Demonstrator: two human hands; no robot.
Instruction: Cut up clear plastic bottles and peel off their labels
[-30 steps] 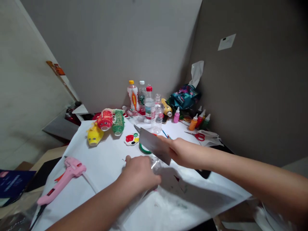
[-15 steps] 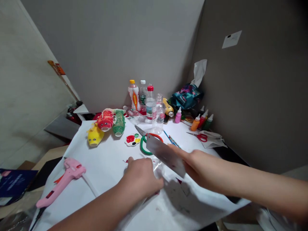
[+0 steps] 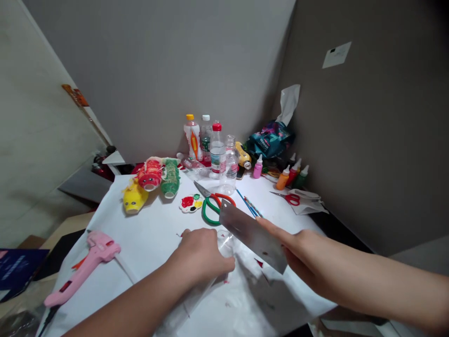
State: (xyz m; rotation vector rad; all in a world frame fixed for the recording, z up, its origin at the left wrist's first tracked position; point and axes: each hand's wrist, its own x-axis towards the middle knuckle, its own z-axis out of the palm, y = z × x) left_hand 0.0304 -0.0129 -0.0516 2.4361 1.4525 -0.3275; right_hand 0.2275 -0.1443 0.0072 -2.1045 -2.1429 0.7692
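Note:
A clear plastic bottle [image 3: 225,239] lies on the white paper [image 3: 157,243], with my left hand [image 3: 203,255] wrapped over it. Its far end shows past my fingers; the rest is partly covered by my hand and forearm. My right hand [image 3: 289,241] grips a cleaver [image 3: 250,234] by its handle, index finger stretched along the blade's top. The wide metal blade is tilted above the paper, to the right of the bottle. Small red scraps [image 3: 258,263] lie under and near the blade. Just beyond the blade's tip are scissors with green and orange handles [image 3: 211,213].
A pink glue gun [image 3: 89,264] lies at the left. Yellow [image 3: 135,197], red [image 3: 150,174] and green [image 3: 170,179] fish-like figures sit behind it. Upright bottles [image 3: 216,152], brushes [image 3: 249,206], paint bottles [image 3: 282,179], red-handled scissors [image 3: 292,199] and a tissue pack [image 3: 270,139] stand or lie farther back.
My right hand and the cleaver have moved right and slightly down, away from my left hand. My left hand stays on the bottle. The whole view has shifted slightly.

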